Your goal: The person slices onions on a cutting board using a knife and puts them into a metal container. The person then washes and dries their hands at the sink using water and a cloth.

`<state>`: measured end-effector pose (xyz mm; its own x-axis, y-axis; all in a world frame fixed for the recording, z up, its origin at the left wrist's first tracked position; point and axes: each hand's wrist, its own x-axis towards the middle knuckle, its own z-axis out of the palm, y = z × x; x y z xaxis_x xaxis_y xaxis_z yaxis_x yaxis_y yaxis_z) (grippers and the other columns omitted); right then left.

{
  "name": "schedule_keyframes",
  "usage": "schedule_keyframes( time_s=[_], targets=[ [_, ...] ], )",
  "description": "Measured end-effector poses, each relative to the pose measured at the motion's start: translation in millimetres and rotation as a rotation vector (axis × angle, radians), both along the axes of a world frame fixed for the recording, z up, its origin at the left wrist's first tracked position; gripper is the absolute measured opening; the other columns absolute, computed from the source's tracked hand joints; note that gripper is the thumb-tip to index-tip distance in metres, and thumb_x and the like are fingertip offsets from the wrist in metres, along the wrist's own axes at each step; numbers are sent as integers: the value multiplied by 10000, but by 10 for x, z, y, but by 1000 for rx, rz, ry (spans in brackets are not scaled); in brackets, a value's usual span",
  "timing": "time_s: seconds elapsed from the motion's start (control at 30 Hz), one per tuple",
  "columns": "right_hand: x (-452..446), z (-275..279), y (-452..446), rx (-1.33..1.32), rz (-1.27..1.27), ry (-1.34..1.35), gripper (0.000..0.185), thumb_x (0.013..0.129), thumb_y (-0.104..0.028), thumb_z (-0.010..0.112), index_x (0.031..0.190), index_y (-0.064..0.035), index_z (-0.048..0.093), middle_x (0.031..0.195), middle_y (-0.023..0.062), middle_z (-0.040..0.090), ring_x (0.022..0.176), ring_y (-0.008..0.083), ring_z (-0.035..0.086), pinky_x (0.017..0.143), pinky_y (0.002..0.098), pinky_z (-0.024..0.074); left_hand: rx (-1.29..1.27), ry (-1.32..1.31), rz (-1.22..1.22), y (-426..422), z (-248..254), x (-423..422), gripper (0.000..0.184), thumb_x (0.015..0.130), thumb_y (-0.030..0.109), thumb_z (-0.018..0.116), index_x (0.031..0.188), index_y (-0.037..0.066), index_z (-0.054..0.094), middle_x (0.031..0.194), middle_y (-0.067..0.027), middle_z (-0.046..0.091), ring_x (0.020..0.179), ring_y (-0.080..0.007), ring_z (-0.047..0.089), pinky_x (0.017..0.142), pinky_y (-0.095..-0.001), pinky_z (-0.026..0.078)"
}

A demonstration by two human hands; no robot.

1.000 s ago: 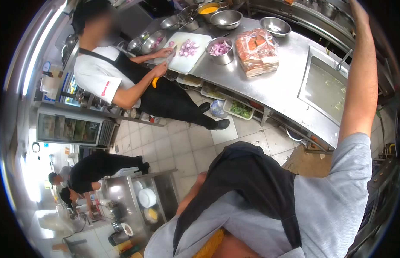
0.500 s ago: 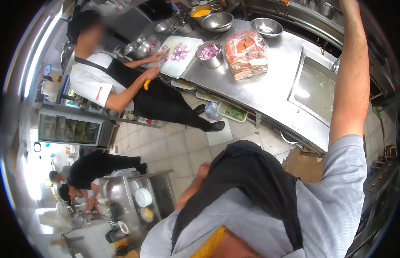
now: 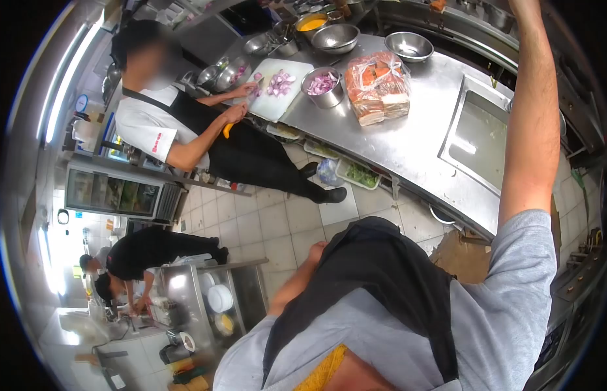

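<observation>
One long reach, I judge, goes best from a steady stance and without haste. Beside my black apron (image 3: 375, 260), at centre, my left hand (image 3: 315, 253) is bent in; I cannot tell how closed its grip is or whether it holds anything. My right arm (image 3: 532, 117) stretches nearly straight to the top edge, right side, its grip beyond the frame, state unknown. It passes in front of the sink (image 3: 455, 117), centre right; farther off, a bagged stack (image 3: 378, 88) sits on the surface (image 3: 422, 117).

Chopped onion (image 3: 280, 83) on a white cutting board (image 3: 273, 108)
</observation>
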<state>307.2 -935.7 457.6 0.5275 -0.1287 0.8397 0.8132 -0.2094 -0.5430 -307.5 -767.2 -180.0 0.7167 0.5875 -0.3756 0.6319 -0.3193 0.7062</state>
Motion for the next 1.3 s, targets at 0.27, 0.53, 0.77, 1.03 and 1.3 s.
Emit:
schedule_keyframes(
  time_s=[0.27,0.53,0.77,1.03,1.3],
  targets=[
    [14,29,11,-29,-22,12,349,952,-306,587,1152,-28,522,963,227,683,927,353,669,819,438,502,51,243,-81,-209,-274,-457,411,889,462,628,1048,94,721,1039,-95,732,975,-254,691,857,-359,523],
    [-7,-13,-13,-49,12,-17,333,949,-290,591,1155,-34,530,951,209,697,905,322,683,815,424,512,-199,276,97,-325,-624,-760,400,854,430,669,1036,77,717,1048,-129,726,1000,-264,685,857,-355,513],
    [-75,30,31,-9,11,18,349,950,-293,584,1184,-40,530,984,212,703,945,326,688,843,423,515,-137,208,48,-325,-890,-795,388,845,402,697,1017,54,709,1017,-152,723,953,-284,689,830,-358,513],
    [75,15,54,-53,-67,21,474,950,-294,578,1319,-12,482,1038,252,692,1003,368,676,875,439,510,-272,215,235,-436,-270,-552,396,832,379,728,1008,26,703,932,-136,730,891,-221,682,814,-349,509],
    [172,27,74,12,-36,-26,506,943,-292,582,1341,-2,465,1053,258,685,1019,366,670,906,440,498,-186,243,119,-354,-496,-658,422,834,409,712,1017,29,698,957,-160,723,901,-263,687,816,-353,507]
  ],
)
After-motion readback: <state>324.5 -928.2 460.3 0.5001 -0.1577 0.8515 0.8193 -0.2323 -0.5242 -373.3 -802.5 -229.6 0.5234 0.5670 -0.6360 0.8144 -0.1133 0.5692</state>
